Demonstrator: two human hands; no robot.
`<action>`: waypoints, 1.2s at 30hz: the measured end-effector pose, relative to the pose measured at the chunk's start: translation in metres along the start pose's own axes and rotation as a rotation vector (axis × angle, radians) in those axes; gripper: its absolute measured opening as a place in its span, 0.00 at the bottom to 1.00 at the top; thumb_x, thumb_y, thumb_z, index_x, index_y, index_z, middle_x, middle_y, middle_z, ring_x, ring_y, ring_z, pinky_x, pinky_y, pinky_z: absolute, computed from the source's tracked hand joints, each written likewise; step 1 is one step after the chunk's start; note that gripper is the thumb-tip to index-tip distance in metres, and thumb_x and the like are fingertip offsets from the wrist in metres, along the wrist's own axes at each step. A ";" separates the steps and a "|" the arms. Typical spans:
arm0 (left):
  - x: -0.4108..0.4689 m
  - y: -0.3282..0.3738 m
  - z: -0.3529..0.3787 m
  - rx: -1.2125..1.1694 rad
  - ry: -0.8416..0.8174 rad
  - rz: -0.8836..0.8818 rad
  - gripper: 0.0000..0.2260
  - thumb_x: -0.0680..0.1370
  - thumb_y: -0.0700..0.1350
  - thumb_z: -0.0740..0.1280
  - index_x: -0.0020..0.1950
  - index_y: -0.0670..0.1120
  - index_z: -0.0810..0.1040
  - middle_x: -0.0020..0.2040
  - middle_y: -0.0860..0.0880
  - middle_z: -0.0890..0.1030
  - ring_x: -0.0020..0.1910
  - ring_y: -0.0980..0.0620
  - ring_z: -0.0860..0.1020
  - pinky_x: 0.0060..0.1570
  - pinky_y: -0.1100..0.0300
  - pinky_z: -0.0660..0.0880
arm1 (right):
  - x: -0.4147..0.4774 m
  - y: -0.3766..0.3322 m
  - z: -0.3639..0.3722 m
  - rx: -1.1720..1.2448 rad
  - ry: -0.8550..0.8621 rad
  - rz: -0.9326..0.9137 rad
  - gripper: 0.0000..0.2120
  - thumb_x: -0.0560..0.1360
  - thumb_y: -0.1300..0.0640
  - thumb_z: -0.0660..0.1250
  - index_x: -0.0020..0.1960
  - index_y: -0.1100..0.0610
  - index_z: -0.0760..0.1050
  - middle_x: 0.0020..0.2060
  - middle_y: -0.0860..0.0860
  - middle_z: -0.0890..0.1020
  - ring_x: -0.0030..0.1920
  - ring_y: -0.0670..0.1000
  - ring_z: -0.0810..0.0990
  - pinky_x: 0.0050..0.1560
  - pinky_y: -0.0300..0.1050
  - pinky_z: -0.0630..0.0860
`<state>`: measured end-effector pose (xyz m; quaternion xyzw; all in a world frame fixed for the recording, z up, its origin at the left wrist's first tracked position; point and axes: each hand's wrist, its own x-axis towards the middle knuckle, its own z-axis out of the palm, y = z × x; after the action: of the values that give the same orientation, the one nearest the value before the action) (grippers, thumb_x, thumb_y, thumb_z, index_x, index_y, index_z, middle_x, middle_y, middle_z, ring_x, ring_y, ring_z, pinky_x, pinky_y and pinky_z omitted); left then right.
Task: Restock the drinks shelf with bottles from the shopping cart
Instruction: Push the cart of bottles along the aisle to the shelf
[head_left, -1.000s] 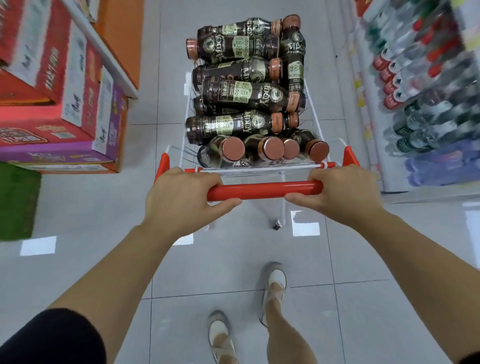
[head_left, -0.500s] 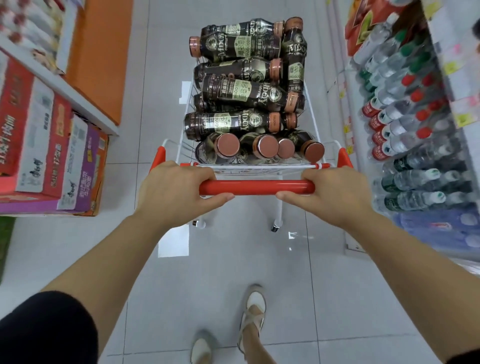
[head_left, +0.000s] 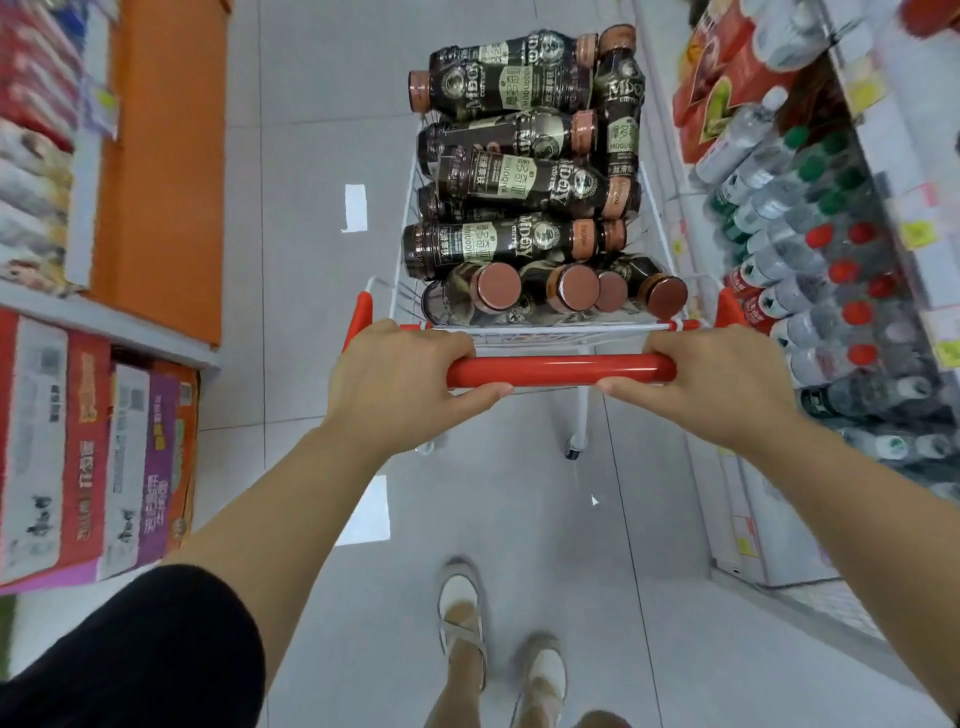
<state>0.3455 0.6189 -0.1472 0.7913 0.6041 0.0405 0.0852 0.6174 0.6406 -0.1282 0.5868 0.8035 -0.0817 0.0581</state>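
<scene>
A white wire shopping cart (head_left: 655, 221) stands in the aisle ahead of me, piled with several dark coffee bottles (head_left: 519, 176) with copper caps, most lying on their sides. Its red handle bar (head_left: 561, 370) runs across the near end. My left hand (head_left: 400, 384) grips the bar's left end, fingers curled over it. My right hand (head_left: 722, 387) grips the right end the same way. The drinks shelf (head_left: 826, 270) stands on the right, filled with water bottles with red, green and white caps.
On the left, a shelf unit with an orange end panel (head_left: 161, 171) holds stacked cartons (head_left: 93, 457). Grey tiled floor (head_left: 306, 260) runs ahead between the two shelf rows. My feet in light shoes (head_left: 462, 613) show below the cart.
The cart and I have moved forward along the aisle. The left cartons slid back and the drinks shelf on the right came closer. Both hands kept their grip on the handle.
</scene>
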 end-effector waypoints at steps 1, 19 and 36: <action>0.013 -0.002 -0.002 0.001 0.001 0.002 0.27 0.69 0.72 0.50 0.38 0.53 0.76 0.28 0.56 0.70 0.30 0.50 0.68 0.37 0.59 0.62 | 0.012 0.005 -0.003 0.001 -0.011 0.002 0.30 0.60 0.19 0.43 0.26 0.46 0.60 0.22 0.44 0.67 0.29 0.51 0.70 0.28 0.39 0.53; 0.268 -0.027 -0.027 -0.016 -0.007 0.005 0.27 0.69 0.71 0.49 0.38 0.52 0.76 0.29 0.57 0.68 0.31 0.50 0.68 0.38 0.59 0.60 | 0.239 0.113 -0.059 -0.039 -0.049 0.008 0.34 0.60 0.22 0.43 0.34 0.49 0.72 0.25 0.44 0.71 0.31 0.50 0.69 0.29 0.40 0.56; 0.483 -0.067 -0.047 -0.011 -0.043 0.068 0.20 0.73 0.67 0.57 0.38 0.52 0.76 0.29 0.56 0.68 0.30 0.51 0.66 0.39 0.60 0.60 | 0.431 0.194 -0.101 0.031 -0.059 0.044 0.27 0.60 0.21 0.45 0.29 0.43 0.64 0.27 0.43 0.73 0.35 0.51 0.74 0.35 0.42 0.63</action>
<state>0.4028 1.1047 -0.1322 0.8116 0.5745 0.0296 0.1013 0.6710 1.1212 -0.1231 0.6024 0.7870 -0.1104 0.0745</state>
